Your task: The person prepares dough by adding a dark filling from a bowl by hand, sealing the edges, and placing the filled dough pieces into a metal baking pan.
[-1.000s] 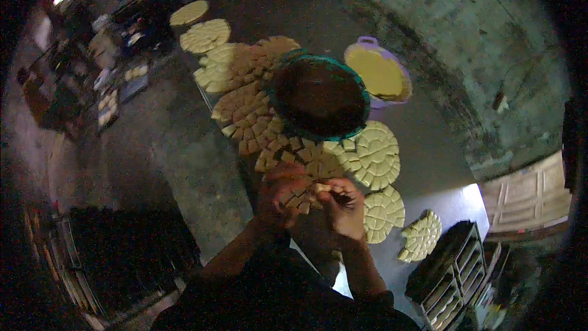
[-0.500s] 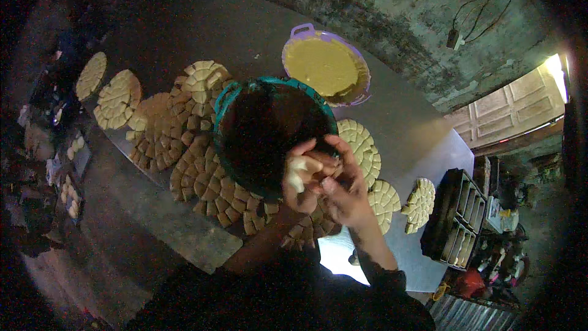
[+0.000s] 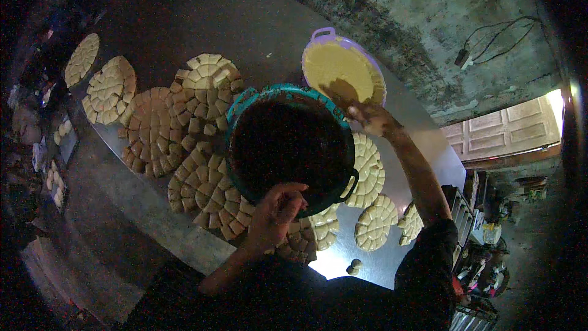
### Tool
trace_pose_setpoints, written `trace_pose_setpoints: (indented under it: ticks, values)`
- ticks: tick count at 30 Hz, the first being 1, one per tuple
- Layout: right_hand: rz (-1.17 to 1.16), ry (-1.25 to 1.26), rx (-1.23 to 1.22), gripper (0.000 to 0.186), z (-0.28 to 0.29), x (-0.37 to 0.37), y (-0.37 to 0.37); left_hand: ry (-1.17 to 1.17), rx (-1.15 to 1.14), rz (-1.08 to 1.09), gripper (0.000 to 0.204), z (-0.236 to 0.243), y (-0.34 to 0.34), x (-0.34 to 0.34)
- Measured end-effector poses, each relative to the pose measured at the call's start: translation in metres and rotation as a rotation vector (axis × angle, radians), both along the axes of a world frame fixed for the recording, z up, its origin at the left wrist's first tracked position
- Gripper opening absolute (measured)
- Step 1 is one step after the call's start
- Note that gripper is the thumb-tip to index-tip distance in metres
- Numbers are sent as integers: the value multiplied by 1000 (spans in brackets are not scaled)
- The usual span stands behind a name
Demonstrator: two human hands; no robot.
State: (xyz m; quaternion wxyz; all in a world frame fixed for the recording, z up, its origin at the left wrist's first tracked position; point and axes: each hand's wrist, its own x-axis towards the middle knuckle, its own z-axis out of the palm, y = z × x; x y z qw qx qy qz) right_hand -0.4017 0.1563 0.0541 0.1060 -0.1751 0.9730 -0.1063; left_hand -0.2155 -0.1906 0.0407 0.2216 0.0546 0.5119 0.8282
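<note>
Dough rounds (image 3: 375, 223) lie cut, yellow paste (image 3: 335, 68) remains; I see the left hand (image 3: 277, 216) and right hand (image 3: 375, 119) apart, grips unclear

Dim and grainy, black at the corners. Brightens beside the panelled door (image 3: 511, 124) and glares white off the metal table (image 3: 383, 274) near the lower edge. Sinks to near-black inside the teal basin (image 3: 288, 147). Shows a dark shadow across the yellow mixture (image 3: 331, 64). Curves toward the fisheye rim; blurs at far left.
</note>
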Motion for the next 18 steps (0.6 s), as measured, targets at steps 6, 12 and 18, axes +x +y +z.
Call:
trace_pose_setpoints:
  ticks: [6,12,18]
  values:
    - [-546,-106,-1058,33,26,80,-28,172,36,38,33,21,19,12]
    - [-546,-197,-1696,40,70,269,-93,-182,262,-24,47,31,80,74]
    - [-289,78,-1526,28,81,393,-34,-319,646,-100,41,52,133,179]
